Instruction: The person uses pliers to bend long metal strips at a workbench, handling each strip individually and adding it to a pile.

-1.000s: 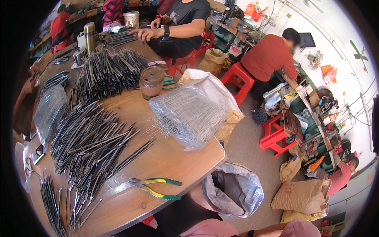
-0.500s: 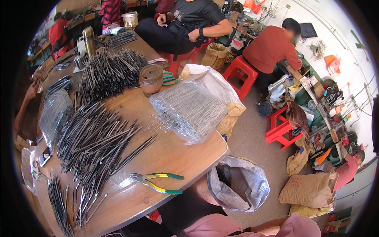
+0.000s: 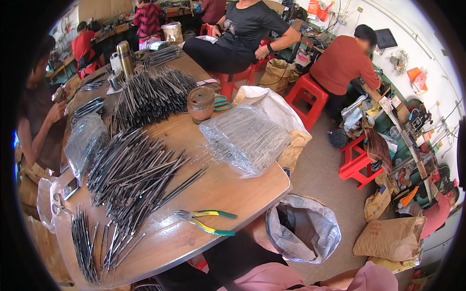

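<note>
Neither of my hands is in the picture; only a bit of my right forearm [image 3: 341,279] and pink sleeve show at the lower edge. Nearest me on the wooden table [image 3: 242,194] lie pliers [image 3: 188,215] with green and yellow handles, their handles spread. To their left a big heap of thin dark rods [image 3: 128,179] covers the tabletop, with a smaller bunch [image 3: 85,247] at the near left. A clear plastic bag of thin wire-like pieces [image 3: 247,138] rests by the right edge. Behind it stand a brown lidded jar [image 3: 200,105] and green-handled scissors [image 3: 222,103].
An open woven sack [image 3: 320,228] stands on the floor beside the table's right edge. Another rod pile [image 3: 150,97], a thermos [image 3: 124,58] and small scissors [image 3: 59,205] are on the table. Red stools [image 3: 310,97] and several seated people surround it. A full sack [image 3: 388,238] lies at right.
The whole view has shifted, so things sit slightly further right in the picture. More of the person at the left shows. The pliers and rods stay put on the table.
</note>
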The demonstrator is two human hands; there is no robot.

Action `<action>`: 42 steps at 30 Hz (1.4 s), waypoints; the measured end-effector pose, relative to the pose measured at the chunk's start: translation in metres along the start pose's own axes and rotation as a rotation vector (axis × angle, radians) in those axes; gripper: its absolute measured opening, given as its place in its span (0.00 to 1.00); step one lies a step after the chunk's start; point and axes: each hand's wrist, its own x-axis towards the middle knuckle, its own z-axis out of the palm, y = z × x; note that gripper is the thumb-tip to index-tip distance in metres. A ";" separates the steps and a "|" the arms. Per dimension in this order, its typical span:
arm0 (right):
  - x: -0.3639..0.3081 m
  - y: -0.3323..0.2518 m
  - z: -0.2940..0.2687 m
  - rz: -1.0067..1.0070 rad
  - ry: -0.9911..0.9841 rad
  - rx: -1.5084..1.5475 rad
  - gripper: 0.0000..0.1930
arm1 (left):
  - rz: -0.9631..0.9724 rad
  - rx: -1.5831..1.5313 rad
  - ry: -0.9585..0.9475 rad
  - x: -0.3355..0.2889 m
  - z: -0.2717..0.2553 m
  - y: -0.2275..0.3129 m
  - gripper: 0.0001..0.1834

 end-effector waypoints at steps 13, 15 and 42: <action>0.004 -0.006 -0.004 -0.005 -0.001 -0.029 0.15 | 0.005 0.086 -0.092 0.008 -0.003 -0.007 0.14; 0.005 -0.007 -0.006 -0.004 -0.001 -0.039 0.15 | 0.011 0.099 -0.102 0.011 -0.003 -0.006 0.14; -0.073 -0.146 -0.081 -0.685 0.402 0.044 0.09 | 0.391 0.537 -0.154 -0.005 -0.089 -0.001 0.10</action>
